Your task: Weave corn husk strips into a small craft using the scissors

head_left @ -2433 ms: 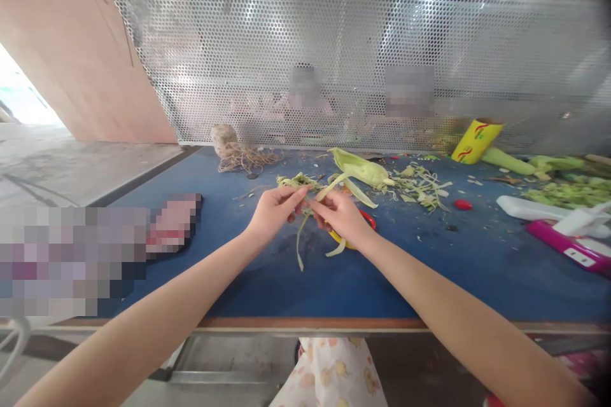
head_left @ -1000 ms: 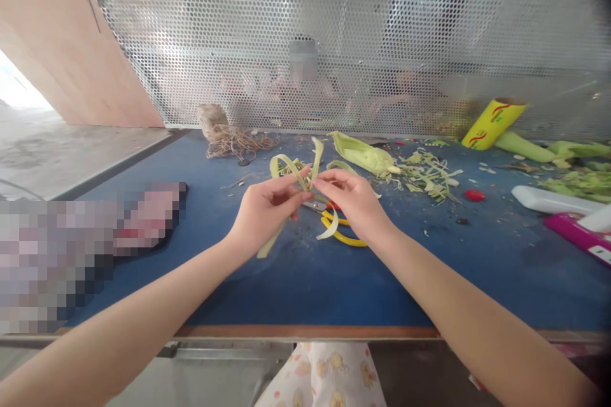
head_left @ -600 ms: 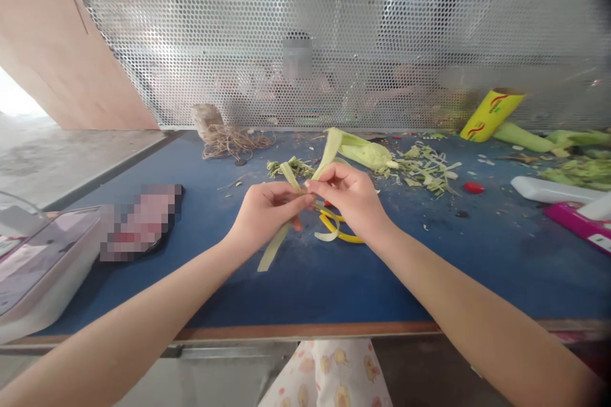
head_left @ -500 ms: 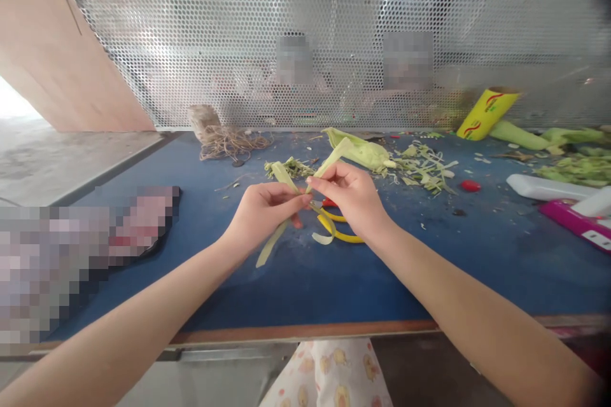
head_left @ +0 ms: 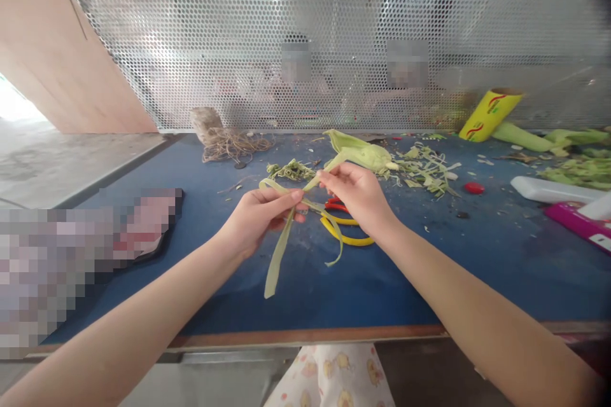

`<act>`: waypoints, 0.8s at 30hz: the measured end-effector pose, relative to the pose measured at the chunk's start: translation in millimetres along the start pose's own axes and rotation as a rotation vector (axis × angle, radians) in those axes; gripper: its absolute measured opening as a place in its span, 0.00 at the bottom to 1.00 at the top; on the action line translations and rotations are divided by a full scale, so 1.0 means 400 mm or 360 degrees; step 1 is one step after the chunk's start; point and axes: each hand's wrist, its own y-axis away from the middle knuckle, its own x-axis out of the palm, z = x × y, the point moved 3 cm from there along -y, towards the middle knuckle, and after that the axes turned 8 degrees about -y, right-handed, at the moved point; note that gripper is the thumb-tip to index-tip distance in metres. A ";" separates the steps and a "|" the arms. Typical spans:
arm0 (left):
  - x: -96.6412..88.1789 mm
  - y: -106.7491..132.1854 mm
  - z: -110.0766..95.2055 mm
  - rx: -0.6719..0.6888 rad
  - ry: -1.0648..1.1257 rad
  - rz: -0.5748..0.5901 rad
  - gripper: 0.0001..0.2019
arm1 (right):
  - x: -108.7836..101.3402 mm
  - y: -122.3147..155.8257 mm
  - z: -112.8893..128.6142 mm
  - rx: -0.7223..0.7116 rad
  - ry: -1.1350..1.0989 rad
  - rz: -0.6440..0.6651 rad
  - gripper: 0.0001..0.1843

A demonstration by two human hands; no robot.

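Several pale green corn husk strips cross between my two hands above the blue table. My left hand is closed, thumb and fingers pinching the crossing, with one strip hanging below it and a loop above. My right hand pinches a strip that slants up and away. A thin curled strip hangs between the hands, over scissors with yellow and red handles lying on the table. Behind my hands lie a leafy green corn husk and a small heap of shredded green bits.
Tangled twine lies back left. Husk shreds, a red oval object and a yellow tube are on the right, with a purple-and-white object. A perforated metal panel stands behind, reflecting people.
The hanging strip below my left hand now points more steeply down. A loop has formed above that hand, and the curled strip hangs longer. My right hand stays pinched on its strip.
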 end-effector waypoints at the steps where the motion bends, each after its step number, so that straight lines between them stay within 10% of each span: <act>1: -0.005 -0.003 0.004 -0.0031 0.0069 -0.0028 0.08 | -0.002 0.003 0.008 -0.0116 0.0139 -0.0008 0.15; 9: -0.014 -0.010 0.004 -0.0014 0.0303 -0.0097 0.08 | 0.062 0.085 0.060 -0.1585 0.1492 0.0398 0.09; 24: -0.001 -0.006 0.012 -0.0144 0.0377 0.0065 0.07 | 0.076 0.093 0.047 -0.1477 0.1368 0.0633 0.10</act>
